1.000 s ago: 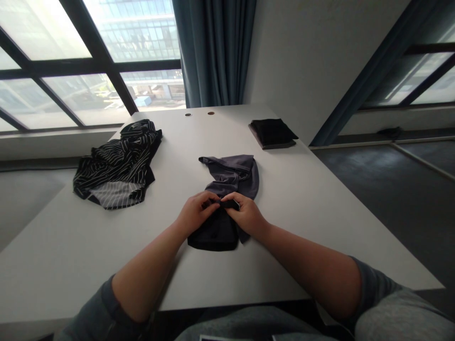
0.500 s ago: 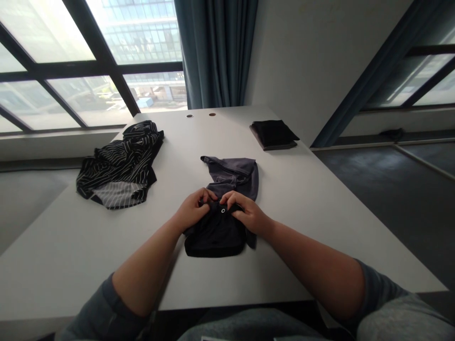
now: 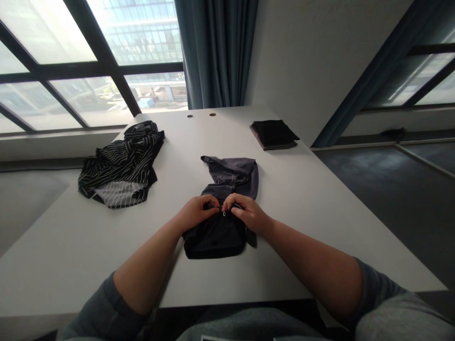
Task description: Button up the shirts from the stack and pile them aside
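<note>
A dark grey garment (image 3: 229, 177) lies crumpled on the white table in front of me, its near part black, with a small white ring (image 3: 223, 213) showing between my hands. From the left, my left hand (image 3: 201, 210) pinches the cloth just beside the ring. My right hand (image 3: 245, 210) grips the black cloth on the other side, thumb and fingers pressed together. Whether the garment is shorts or trousers cannot be made out. The fingers hide part of its middle edge.
A black-and-white striped garment (image 3: 121, 163) lies in a loose heap on the left of the white table (image 3: 302, 227). Folded dark cloths (image 3: 273, 134) are stacked at the back right. Two round holes sit near the far edge, before a blue curtain (image 3: 216, 57).
My left hand has shifted slightly, its fingers now straighter and closer to the ring. The ring has moved a little toward me. My right hand has barely moved.
</note>
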A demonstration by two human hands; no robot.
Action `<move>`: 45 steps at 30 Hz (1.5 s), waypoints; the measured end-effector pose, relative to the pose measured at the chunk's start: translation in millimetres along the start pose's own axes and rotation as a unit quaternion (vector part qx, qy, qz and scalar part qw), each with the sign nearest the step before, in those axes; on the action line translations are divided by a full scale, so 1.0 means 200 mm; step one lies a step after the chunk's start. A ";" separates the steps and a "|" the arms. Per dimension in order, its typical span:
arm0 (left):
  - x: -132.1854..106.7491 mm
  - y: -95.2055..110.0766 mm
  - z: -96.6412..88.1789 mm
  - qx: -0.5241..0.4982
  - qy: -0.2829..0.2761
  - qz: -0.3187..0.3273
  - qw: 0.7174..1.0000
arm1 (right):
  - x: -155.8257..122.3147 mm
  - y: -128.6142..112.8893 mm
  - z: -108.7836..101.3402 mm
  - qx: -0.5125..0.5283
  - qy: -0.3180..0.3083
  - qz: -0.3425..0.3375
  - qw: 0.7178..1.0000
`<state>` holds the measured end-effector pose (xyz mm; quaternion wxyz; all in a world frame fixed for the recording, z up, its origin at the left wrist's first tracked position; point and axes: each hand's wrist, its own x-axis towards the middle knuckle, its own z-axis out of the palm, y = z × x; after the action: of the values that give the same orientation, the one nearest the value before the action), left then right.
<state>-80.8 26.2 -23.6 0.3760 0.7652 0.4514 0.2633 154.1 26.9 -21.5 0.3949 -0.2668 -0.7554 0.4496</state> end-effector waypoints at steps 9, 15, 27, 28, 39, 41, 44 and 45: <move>0.01 -0.03 0.03 -0.137 0.079 -0.042 0.987 | 0.01 0.05 0.09 -0.085 0.078 0.081 0.990; 0.02 -0.04 0.05 -0.164 0.075 -0.052 0.982 | -0.01 0.07 0.12 -0.056 0.107 0.094 0.988; 0.01 -0.05 0.05 0.022 0.092 0.005 0.995 | -0.01 0.03 0.12 -0.077 0.070 -0.032 0.994; 0.01 -0.04 0.05 0.026 0.099 0.007 0.995 | -0.02 0.03 0.12 -0.085 0.074 -0.030 0.993; 0.01 0.00 0.06 0.065 0.076 0.026 0.995 | 0.00 0.05 0.05 -0.047 0.017 -0.051 0.997; 0.01 -0.01 0.06 0.067 0.074 0.022 0.995 | 0.00 0.05 0.03 -0.049 0.012 -0.045 0.998; 0.01 -0.01 0.06 0.054 0.082 0.029 0.995 | 0.01 0.07 0.03 -0.053 0.022 -0.027 0.998; 0.01 -0.01 0.06 0.043 0.085 0.035 0.995 | 0.02 0.08 0.03 -0.063 0.031 -0.012 0.997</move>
<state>-70.9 24.4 -32.2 0.2933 0.7707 0.4658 0.3208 148.3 34.3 -36.8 0.4061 -0.2963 -0.7725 0.3879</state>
